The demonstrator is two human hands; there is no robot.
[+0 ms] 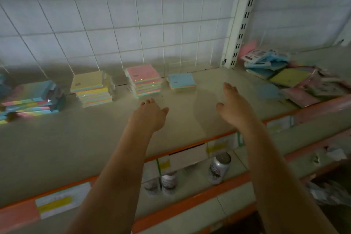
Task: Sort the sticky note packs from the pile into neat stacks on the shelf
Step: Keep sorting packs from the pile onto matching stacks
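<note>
On the grey shelf stand neat stacks of sticky note packs: a yellow-topped stack, a pink-topped stack and a low blue-topped stack. A loose pile of packs lies at the right end of the shelf. My left hand hovers over the shelf in front of the pink-topped stack, fingers relaxed, holding nothing. My right hand reaches forward with straight fingers, just right of the blue-topped stack, also empty.
A messy multicoloured stack sits at the far left. A wire grid panel backs the shelf, and a white slotted upright divides it. Cans stand on the lower shelf, behind orange edge strips.
</note>
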